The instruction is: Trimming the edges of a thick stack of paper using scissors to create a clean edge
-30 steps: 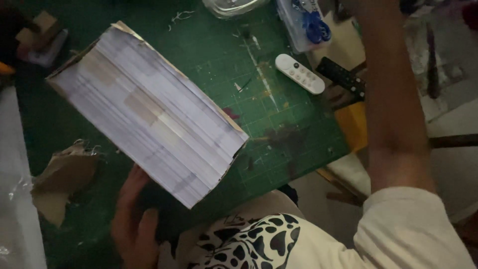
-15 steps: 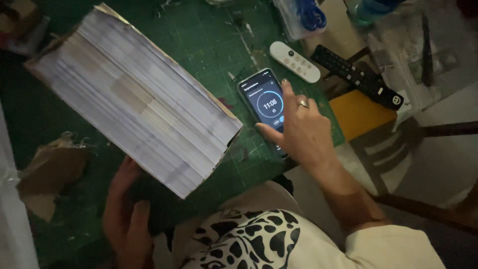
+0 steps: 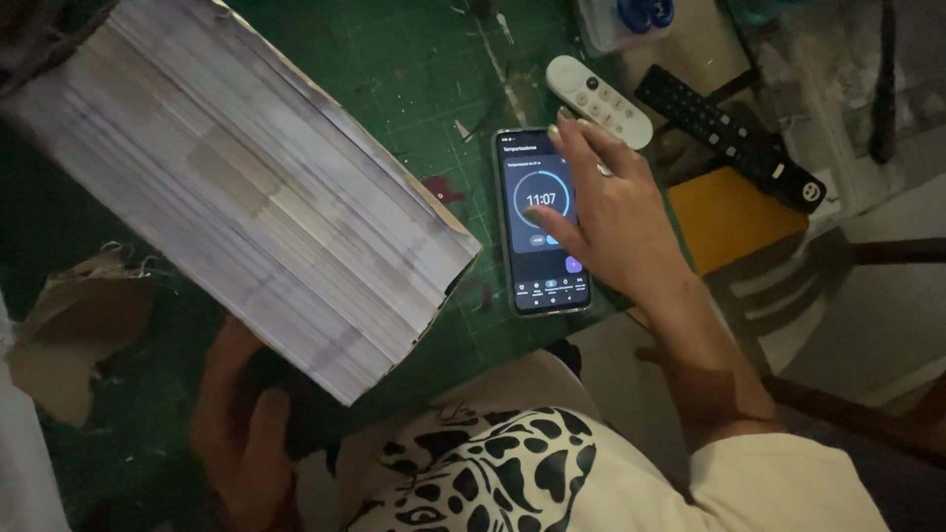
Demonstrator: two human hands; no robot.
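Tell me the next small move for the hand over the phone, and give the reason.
Probably lower a fingertip onto the phone screen. The right hand is spread over the lit screen, where a round timer dial shows, fingers at its edge. The left hand is busy propping the thick block of pages on the green cutting mat.

Thick stack of pages lies slantwise across the left half of the cutting mat. Left hand under its near end. Torn cardboard scrap further left. Phone on the mat right of the stack, right hand over it. 2 remotes beyond: small remote, then long remote rightmost.
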